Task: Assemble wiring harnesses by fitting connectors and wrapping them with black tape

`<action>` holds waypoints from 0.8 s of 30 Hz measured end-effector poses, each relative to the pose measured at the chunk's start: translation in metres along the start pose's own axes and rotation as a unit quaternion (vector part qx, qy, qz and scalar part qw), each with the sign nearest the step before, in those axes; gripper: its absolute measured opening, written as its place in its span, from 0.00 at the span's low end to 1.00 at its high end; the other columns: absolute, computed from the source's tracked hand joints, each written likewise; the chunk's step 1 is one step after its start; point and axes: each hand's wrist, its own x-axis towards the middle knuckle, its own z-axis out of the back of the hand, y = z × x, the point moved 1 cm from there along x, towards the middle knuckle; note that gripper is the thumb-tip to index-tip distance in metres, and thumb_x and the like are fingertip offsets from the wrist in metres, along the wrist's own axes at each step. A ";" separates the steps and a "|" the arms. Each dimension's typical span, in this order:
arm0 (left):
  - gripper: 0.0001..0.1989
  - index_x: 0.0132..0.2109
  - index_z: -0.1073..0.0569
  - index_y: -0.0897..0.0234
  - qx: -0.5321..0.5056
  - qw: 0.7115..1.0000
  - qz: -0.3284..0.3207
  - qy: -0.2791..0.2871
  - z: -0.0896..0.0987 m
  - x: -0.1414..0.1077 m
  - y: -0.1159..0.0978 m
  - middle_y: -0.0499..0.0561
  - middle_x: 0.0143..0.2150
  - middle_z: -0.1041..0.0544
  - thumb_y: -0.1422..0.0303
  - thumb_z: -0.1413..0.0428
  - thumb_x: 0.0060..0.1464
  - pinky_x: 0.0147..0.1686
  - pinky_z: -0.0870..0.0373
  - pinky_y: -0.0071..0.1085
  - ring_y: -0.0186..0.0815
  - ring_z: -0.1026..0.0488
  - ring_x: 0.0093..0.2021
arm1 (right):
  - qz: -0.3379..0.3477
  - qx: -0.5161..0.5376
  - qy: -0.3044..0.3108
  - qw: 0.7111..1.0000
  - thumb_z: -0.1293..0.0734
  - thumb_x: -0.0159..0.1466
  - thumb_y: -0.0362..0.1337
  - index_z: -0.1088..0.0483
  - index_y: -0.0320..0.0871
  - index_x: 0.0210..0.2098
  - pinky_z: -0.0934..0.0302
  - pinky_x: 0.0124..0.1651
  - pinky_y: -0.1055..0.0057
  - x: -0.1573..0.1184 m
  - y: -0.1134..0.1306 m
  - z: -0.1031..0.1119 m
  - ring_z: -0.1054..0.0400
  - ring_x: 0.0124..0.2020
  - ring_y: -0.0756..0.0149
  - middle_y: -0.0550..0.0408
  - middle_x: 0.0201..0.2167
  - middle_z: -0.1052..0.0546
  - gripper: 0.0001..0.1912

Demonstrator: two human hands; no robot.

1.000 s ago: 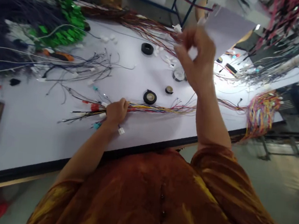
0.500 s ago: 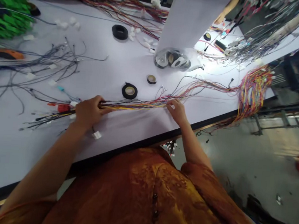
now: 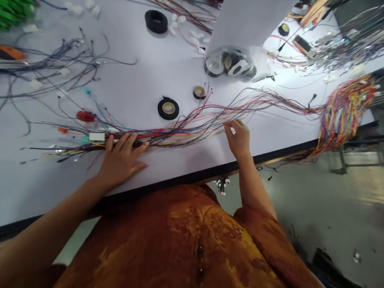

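A bundle [image 3: 179,133] of coloured wires is laid lengthwise near the front edge [image 3: 182,178] of a white table [image 3: 1,180]. The left hand [image 3: 120,157] is rested on its left part, fingers spread apart. The right hand [image 3: 240,139] is held at its lower margin, thumb and forefinger close together; whether a strand is pinched cannot be told.

The gathering is judged to be partly done: strands are brought side by side at the left, where a white connector [image 3: 96,136] and a red connector [image 3: 86,116] are seen, but are fanned loosely toward the right. No wrapping is seen along the exposed middle; the part beneath the left hand is hidden. Straightening and drawing-in appear to be left.

Only a narrow bare strip is offered between bundle and front edge. Beyond the bundle, movement is limited by a large roll [image 3: 168,109] and a small roll [image 3: 198,93] of tape; wider room is found at the near left. At the right, a hank [image 3: 343,108] is draped by the edge.
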 end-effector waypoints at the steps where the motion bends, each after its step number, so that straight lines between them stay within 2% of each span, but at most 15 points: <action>1: 0.28 0.67 0.31 0.60 -0.008 1.000 0.006 0.003 -0.002 -0.001 -0.001 0.67 0.74 0.41 0.53 0.48 0.65 0.70 0.58 0.65 0.60 0.44 0.73 | 0.026 0.003 0.011 1.000 0.38 0.70 0.38 0.22 0.44 0.40 0.35 0.49 0.58 0.008 0.010 -0.005 0.26 0.43 0.57 0.48 0.39 0.20 0.12; 4: 0.28 0.67 0.31 0.58 -0.025 0.999 0.021 0.015 -0.001 0.000 -0.004 0.67 0.74 0.42 0.54 0.45 0.64 0.69 0.58 0.67 0.61 0.45 0.74 | 0.109 0.004 0.076 0.991 0.38 0.71 0.38 0.21 0.44 0.41 0.37 0.51 0.58 0.036 0.044 -0.026 0.28 0.45 0.56 0.48 0.41 0.20 0.13; 8: 0.26 0.66 0.30 0.56 -0.040 0.998 0.033 0.021 0.002 0.000 -0.006 0.65 0.76 0.45 0.57 0.43 0.63 0.69 0.59 0.69 0.60 0.49 0.75 | 0.205 -0.019 0.213 0.955 0.37 0.70 0.35 0.22 0.44 0.45 0.40 0.53 0.56 0.066 0.081 -0.057 0.31 0.48 0.54 0.47 0.45 0.21 0.12; 10: 0.26 0.66 0.30 0.54 -0.058 0.997 0.037 0.026 0.004 0.000 -0.007 0.64 0.77 0.48 0.59 0.43 0.63 0.69 0.61 0.70 0.61 0.51 0.76 | 0.222 -0.045 0.259 0.939 0.36 0.68 0.34 0.22 0.44 0.47 0.41 0.55 0.52 0.072 0.092 -0.066 0.32 0.50 0.51 0.45 0.48 0.22 0.12; 13: 0.27 0.65 0.29 0.50 -0.083 0.994 0.053 0.038 0.007 0.000 -0.010 0.61 0.78 0.51 0.60 0.40 0.60 0.68 0.62 0.73 0.63 0.54 0.76 | 0.222 -0.077 0.275 0.932 0.37 0.67 0.32 0.24 0.44 0.39 0.41 0.56 0.51 0.071 0.102 -0.065 0.33 0.48 0.50 0.45 0.45 0.23 0.09; 15: 0.28 0.65 0.29 0.49 -0.089 0.993 0.062 0.044 0.009 0.001 -0.011 0.60 0.78 0.53 0.60 0.37 0.58 0.67 0.63 0.74 0.65 0.57 0.77 | 0.218 -0.055 0.273 0.935 0.36 0.66 0.31 0.25 0.44 0.37 0.39 0.54 0.54 0.064 0.103 -0.055 0.32 0.46 0.52 0.46 0.42 0.23 0.08; 19: 0.27 0.64 0.27 0.50 -0.098 0.992 0.062 0.038 0.008 0.000 -0.011 0.58 0.79 0.54 0.58 0.37 0.58 0.67 0.66 0.74 0.66 0.59 0.77 | 0.165 0.044 0.348 0.922 0.33 0.64 0.33 0.25 0.44 0.40 0.37 0.44 0.65 0.043 0.087 -0.032 0.29 0.40 0.59 0.51 0.39 0.22 0.06; 20: 0.26 0.64 0.26 0.49 -0.101 0.992 0.061 0.039 0.007 0.000 -0.010 0.58 0.79 0.55 0.57 0.38 0.59 0.67 0.67 0.74 0.66 0.59 0.77 | 0.145 0.056 0.351 0.924 0.33 0.64 0.34 0.25 0.43 0.40 0.37 0.43 0.66 0.040 0.081 -0.028 0.29 0.39 0.60 0.51 0.39 0.21 0.06; 24: 0.25 0.63 0.26 0.47 -0.105 0.992 0.059 0.043 0.005 0.000 -0.007 0.55 0.79 0.56 0.54 0.39 0.60 0.67 0.67 0.74 0.66 0.60 0.77 | 0.101 0.050 0.278 0.954 0.37 0.67 0.34 0.23 0.42 0.39 0.38 0.43 0.66 0.040 0.061 -0.023 0.29 0.37 0.61 0.50 0.37 0.21 0.10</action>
